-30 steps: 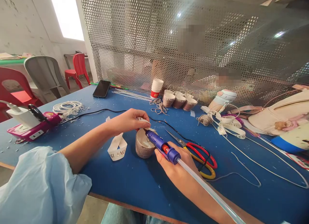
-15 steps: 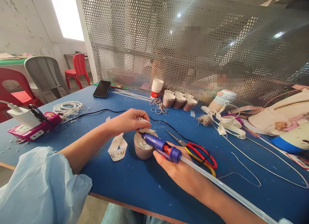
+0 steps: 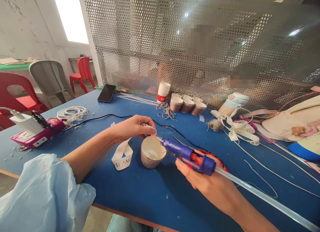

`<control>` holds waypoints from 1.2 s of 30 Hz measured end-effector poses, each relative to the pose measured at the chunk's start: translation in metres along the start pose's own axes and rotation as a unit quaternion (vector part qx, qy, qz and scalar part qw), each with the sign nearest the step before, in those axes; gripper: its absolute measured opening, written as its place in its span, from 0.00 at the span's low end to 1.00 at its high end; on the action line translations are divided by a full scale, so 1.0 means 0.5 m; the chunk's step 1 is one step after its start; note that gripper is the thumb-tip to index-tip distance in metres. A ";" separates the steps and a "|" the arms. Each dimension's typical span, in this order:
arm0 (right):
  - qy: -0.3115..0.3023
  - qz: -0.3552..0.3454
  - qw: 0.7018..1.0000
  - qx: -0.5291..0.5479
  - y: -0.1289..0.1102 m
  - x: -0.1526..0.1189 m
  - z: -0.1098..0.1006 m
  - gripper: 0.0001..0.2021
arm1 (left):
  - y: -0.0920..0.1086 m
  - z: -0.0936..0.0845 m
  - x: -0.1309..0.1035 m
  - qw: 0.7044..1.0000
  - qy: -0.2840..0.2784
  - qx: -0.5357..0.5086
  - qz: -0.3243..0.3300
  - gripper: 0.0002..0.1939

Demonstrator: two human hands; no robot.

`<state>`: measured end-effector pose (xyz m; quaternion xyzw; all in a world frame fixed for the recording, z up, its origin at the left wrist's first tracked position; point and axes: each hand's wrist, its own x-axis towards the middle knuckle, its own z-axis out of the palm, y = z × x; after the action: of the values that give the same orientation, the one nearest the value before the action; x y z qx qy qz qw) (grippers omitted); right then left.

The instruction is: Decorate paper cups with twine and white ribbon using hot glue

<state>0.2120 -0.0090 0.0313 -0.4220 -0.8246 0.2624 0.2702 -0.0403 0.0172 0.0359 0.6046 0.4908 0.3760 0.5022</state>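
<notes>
Glue gun (image 3: 186, 152) is drawing back to cup (image 3: 150, 162) rim, exposing the inside. Hands apart: left hand (image 3: 132, 128) pinches ribbon (image 3: 149, 126), right hand (image 3: 212, 183) grips gun.

The person wore a pale, powder-blue sleeve (image 3: 50, 192) on the left arm, loose and ballooned, its thin-looking cloth full of soft folds and small puckers, with a gathered end that flared out around the elbow. Below that flare the forearm was bare down to the left hand (image 3: 136, 127), which was slim and ungloved, and the right hand (image 3: 210, 185) was bare too, as was the slender forearm behind it, up to where the view cut it off. Beyond the near edge of the table (image 3: 112, 188) showed faded light-blue denim (image 3: 122, 223), softly creased.
</notes>
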 end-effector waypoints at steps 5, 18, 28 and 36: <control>-0.055 0.018 0.998 0.001 0.037 -0.008 -0.005 0.16 | -0.021 -0.006 0.012 0.996 -0.013 -0.074 -0.038 0.09; -0.090 0.081 0.986 0.111 -0.001 0.001 -0.004 0.18 | -0.038 -0.012 0.018 0.991 -0.027 -0.121 -0.049 0.10; -0.107 0.096 0.981 0.129 -0.030 0.014 -0.010 0.15 | -0.014 -0.021 0.000 0.997 -0.007 -0.074 -0.035 0.09; -0.199 0.134 0.964 0.114 -0.021 0.035 -0.001 0.18 | -0.011 -0.010 -0.003 0.998 -0.018 -0.038 -0.052 0.11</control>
<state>0.1980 0.0004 0.0426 -0.4345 -0.7622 0.4673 0.1088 -0.0464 0.0169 0.0317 0.5649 0.4981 0.3570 0.5526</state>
